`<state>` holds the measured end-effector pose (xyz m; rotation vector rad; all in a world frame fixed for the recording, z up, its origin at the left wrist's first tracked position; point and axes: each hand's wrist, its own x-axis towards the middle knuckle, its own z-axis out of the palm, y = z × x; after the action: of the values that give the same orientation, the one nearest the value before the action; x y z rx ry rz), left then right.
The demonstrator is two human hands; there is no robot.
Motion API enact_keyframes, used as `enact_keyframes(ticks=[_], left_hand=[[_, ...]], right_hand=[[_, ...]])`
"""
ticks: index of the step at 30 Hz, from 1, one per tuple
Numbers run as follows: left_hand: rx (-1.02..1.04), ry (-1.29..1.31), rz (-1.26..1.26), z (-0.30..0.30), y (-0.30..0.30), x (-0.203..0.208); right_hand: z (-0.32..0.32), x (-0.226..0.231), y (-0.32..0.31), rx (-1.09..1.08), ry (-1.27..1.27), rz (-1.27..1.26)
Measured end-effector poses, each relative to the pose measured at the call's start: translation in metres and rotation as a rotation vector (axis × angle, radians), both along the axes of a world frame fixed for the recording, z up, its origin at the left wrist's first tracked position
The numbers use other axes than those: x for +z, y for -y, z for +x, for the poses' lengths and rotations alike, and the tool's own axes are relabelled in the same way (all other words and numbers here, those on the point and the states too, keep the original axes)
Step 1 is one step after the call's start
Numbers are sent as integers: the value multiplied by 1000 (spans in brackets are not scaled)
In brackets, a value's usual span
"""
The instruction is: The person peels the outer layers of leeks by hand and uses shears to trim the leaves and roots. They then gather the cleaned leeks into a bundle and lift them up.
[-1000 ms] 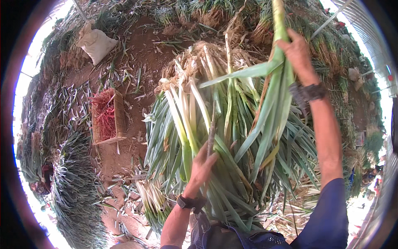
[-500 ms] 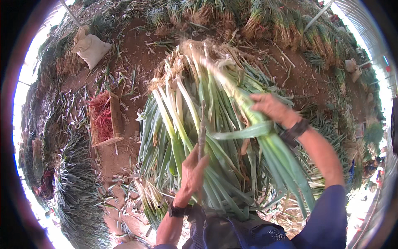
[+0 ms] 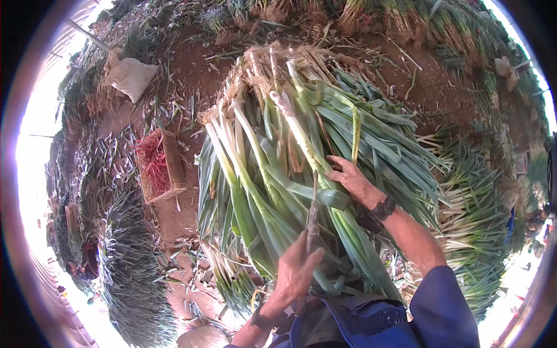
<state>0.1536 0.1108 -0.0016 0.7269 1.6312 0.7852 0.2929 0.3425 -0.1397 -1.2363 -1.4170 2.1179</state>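
The thick leek with white stem and long green leaves [image 3: 297, 126] lies at the top of a big heap of green leeks with pale hairy roots [image 3: 377, 130], in front of my body. Its white root end points to the upper left, and its leaves go down to the right, toward me, so its long axis is a diagonal. My right hand [image 3: 355, 181] is at the right side of this stem, with the fingers loosely bent and a little apart, the tips near or on it; if they grip, I cannot tell. My left hand [image 3: 295, 269] is closed around the lower part of a thin grey-brown stick-like tool [image 3: 314, 211], which stands up over the leaves. On each wrist I wear a dark band [image 3: 383, 209]. To the left of the heap, a yellow-brown rectangular crate [image 3: 174, 162] with thin red strips [image 3: 152, 156] is on the reddish-brown earth floor [image 3: 191, 93], where many leaf scraps are scattered. Farther up there is a whitish bulging sack [image 3: 132, 79]; if it has print, it is too small to tell. More leeks lie in dense rows at the lower left [image 3: 136, 278] and at the right [image 3: 473, 220], and a grey pole [image 3: 87, 33] crosses the bright upper left edge.
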Motion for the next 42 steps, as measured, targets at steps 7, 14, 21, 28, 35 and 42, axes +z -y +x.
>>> enact_keyframes(ticks=[7,14,21,28,35,42], left_hand=[[64,-75,-8,6,-17,-5],[191,-67,-21,-34,-86,-30],[38,-58,-52,1,1,6],[-101,-134,-12,2,47,11],[154,-153,43,4,43,2],[142,-204,69,2,38,2]], right_hand=[[-5,-7,-4,-19,60,4],[-9,12,-5,356,535,812],[-10,33,-43,374,359,543],[-39,113,-68,435,164,415],[-20,178,-102,-248,-3,717],[10,31,77,543,833,999]])
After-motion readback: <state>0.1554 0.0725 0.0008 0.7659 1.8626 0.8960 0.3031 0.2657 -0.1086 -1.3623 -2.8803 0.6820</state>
